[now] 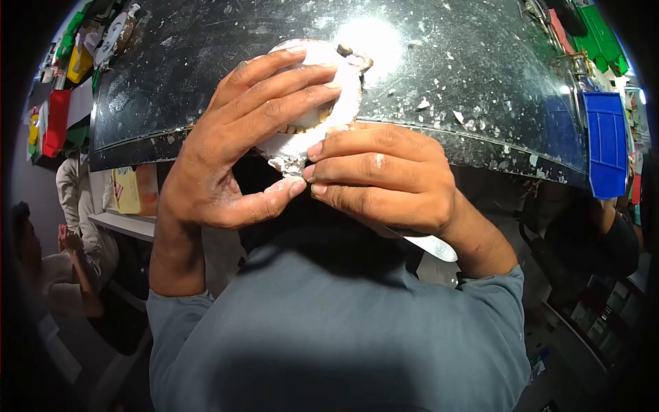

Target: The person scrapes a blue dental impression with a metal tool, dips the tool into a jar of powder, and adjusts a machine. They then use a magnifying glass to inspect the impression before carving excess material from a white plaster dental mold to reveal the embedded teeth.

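Note:
At the near edge of the bench I hold a white plaster dental cast (349,103), with a row of yellowish teeth (302,127) showing below my fingers. My left hand (257,130) spreads its fingers over the top of the cast, its thumb at the near side by crumbly plaster (285,165). Curled closed, my right hand (388,175) has its fingertips at the cast's near rim. A shiny rounded blade, like a plaster spatula (432,247), sticks out below the right palm; its handle is hidden in the hand. A small dark lump (358,60) shows at the cast's far side.
White plaster crumbs (460,117) litter the black bench top (226,41). Blue bins (605,144) stand on the right, red (56,123) and green (597,34) ones at the sides. Another person (62,268) sits at left beside a yellow box (136,189).

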{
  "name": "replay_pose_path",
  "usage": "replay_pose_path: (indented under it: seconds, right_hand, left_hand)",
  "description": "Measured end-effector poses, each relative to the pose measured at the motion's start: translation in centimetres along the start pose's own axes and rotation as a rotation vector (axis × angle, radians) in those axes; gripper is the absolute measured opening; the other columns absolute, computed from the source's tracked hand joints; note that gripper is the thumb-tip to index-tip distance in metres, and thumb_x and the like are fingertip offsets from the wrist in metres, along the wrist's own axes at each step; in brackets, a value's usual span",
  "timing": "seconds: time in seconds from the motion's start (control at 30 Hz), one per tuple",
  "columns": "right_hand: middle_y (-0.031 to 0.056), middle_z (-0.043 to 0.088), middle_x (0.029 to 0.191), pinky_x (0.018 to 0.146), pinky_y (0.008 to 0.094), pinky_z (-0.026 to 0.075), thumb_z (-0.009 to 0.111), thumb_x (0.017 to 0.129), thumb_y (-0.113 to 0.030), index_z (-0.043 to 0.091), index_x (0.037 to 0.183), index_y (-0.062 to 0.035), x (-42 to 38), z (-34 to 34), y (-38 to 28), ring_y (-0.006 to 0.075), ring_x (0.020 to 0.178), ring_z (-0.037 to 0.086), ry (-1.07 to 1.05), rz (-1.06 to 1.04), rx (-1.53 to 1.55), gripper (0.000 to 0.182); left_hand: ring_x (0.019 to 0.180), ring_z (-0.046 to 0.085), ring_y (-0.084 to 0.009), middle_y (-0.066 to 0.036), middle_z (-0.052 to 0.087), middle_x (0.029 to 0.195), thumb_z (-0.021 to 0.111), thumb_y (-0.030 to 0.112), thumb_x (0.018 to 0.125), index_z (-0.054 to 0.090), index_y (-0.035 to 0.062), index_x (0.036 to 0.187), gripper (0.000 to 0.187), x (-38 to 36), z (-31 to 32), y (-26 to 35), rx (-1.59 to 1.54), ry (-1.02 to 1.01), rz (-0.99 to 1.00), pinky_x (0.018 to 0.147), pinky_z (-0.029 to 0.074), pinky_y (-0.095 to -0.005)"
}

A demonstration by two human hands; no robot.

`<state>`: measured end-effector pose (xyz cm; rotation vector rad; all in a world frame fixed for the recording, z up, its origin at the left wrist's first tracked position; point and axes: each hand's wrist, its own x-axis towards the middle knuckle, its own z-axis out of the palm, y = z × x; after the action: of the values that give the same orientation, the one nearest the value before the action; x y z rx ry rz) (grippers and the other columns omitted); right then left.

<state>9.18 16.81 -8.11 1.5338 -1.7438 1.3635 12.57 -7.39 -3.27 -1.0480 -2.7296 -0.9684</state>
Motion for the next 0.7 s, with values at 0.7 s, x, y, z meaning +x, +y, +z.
replay_pose_path:
  seconds: [0.7]
  right_hand:
    - [0.0090,0.074,0.097,0.081,0.0342,0.064,0.080,0.079,-0.007,0.073,0.089,-0.0031,0.33,0.00,-0.13,0.0256,0.099,0.076,-0.021,0.031,0.012,0.013]
  left_hand:
    - [0.156,0.035,-0.0378,-0.020,0.053,0.158,0.066,0.034,0.076,0.060,-0.0005,0.148,0.081,-0.34,0.23,-0.31,0.039,-0.010,0.017,0.128,0.021,-0.0523]
